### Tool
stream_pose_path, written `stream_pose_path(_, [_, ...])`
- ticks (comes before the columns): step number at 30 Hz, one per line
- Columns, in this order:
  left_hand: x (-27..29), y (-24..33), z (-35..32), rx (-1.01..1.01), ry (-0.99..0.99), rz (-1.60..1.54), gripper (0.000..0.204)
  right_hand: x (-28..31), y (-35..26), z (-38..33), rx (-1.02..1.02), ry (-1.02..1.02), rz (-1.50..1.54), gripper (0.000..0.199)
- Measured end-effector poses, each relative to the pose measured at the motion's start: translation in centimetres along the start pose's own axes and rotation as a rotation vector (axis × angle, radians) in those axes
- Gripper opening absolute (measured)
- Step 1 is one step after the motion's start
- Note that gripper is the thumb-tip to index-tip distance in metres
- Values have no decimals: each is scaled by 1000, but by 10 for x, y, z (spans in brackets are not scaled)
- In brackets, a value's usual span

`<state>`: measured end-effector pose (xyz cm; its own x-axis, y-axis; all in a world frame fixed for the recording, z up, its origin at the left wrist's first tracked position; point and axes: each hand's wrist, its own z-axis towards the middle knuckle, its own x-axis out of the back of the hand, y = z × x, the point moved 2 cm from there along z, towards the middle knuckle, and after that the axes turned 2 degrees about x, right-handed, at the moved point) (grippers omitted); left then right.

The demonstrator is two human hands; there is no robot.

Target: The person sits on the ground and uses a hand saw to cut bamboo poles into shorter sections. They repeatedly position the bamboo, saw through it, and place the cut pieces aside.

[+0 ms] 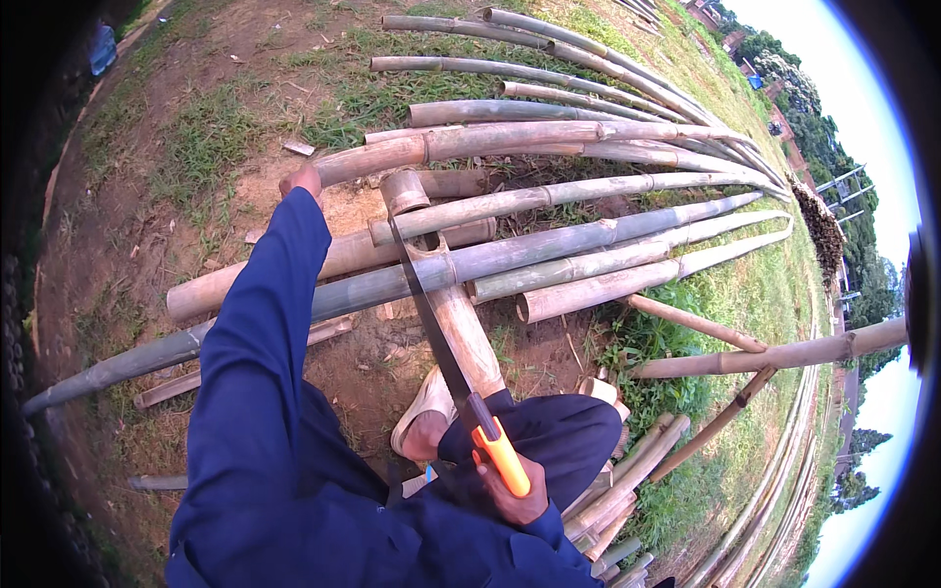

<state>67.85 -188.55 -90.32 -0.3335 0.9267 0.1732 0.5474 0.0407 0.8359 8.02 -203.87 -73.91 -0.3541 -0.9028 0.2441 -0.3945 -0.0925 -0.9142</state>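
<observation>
My right hand [521,495] is wrapped around the orange handle of a handsaw [438,328], close to my knee. Its long dark blade slants up and away to the left. The blade's tip reaches the cut end of a bamboo pole [500,204]; whether it touches the pole I cannot tell. Farther off, my left arm stretches out, and my left hand [302,180] is closed on the near end of another thick bamboo pole [470,140]. Beneath the blade, a greenish bamboo pole [490,257] lies across a short, thick bamboo support [461,333].
Several long bamboo poles [510,110] fan out toward the far right. Shorter cut pieces [627,480] are heaped at the lower right, near a bamboo frame [755,361]. My foot, in a light shoe [427,412], stands beside the support. Grass and bare soil surround everything.
</observation>
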Motion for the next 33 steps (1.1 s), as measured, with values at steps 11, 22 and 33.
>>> stream_pose_path(11, [29, -19, -27, -272, 148, 137, 38, -2, -10, 2, 33, -46, -30, 31])
stream_pose_path(22, [-36, -105, -90, 116, -261, -118, 55, 2, -7, 3, 2, -39, 0, 27])
stream_pose_path(33, [-25, -22, -140, -319, -236, 424, 63, 5, -11, 2, -11, -63, -52, 27])
